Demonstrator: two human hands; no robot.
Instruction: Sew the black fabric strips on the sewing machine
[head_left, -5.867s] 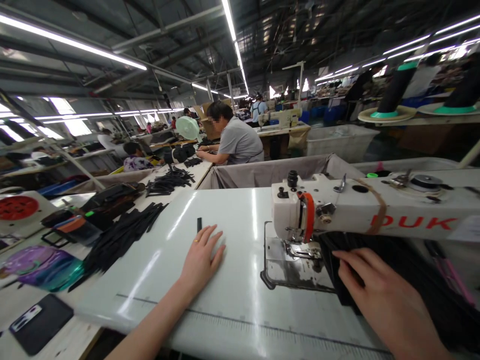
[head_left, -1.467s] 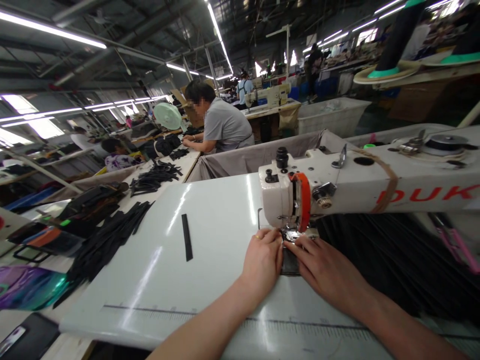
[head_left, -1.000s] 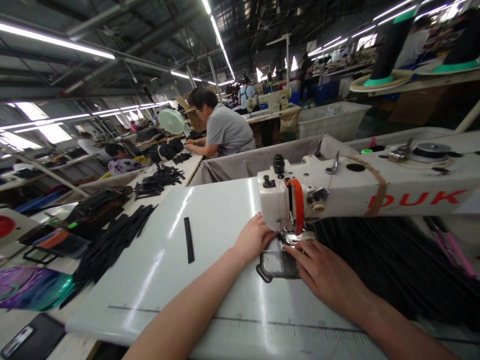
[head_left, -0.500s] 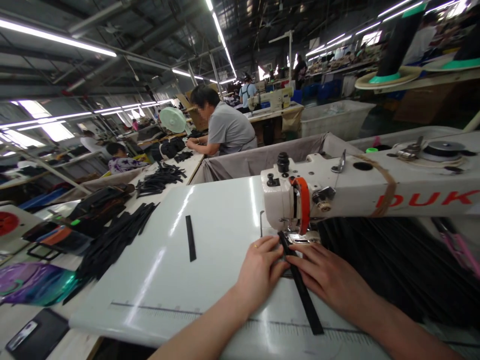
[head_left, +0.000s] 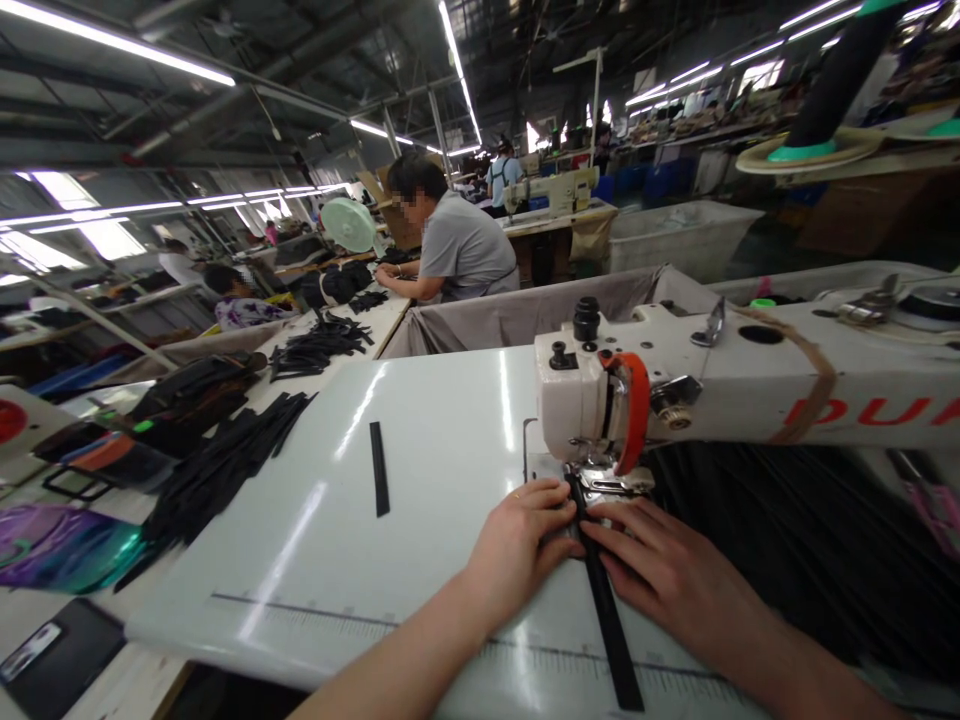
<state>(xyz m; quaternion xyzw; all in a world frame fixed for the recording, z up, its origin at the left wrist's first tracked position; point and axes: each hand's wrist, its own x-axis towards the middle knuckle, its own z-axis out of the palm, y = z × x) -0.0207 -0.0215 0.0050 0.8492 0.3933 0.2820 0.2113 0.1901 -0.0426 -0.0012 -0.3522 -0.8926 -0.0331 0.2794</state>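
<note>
A long black strip [head_left: 609, 625] runs from under the head of the white sewing machine [head_left: 574, 400] towards me over the pale worktop [head_left: 427, 420]. On the strip's left edge, close to the presser foot, lie the fingertips of my left hand [head_left: 517, 540], fingers held together. My right hand [head_left: 667, 560] presses its fingertips on the strip's right edge, just across from the left. Both hands hold the strip flat between them. Apart from them, a short black strip [head_left: 380, 469] lies on the worktop to the left.
Black strips [head_left: 225, 470] are heaped on the side table at left, near a black phone [head_left: 60, 660] and a purple-green pouch [head_left: 67, 545]. Dark material [head_left: 795, 560] lies right of my right hand. A person in grey [head_left: 465, 245] works beyond a cloth-lined bin [head_left: 517, 310].
The view has shifted slightly, so the machine appears further right. Both hands remain on the long strip, whose near end now shows lower in the picture.
</note>
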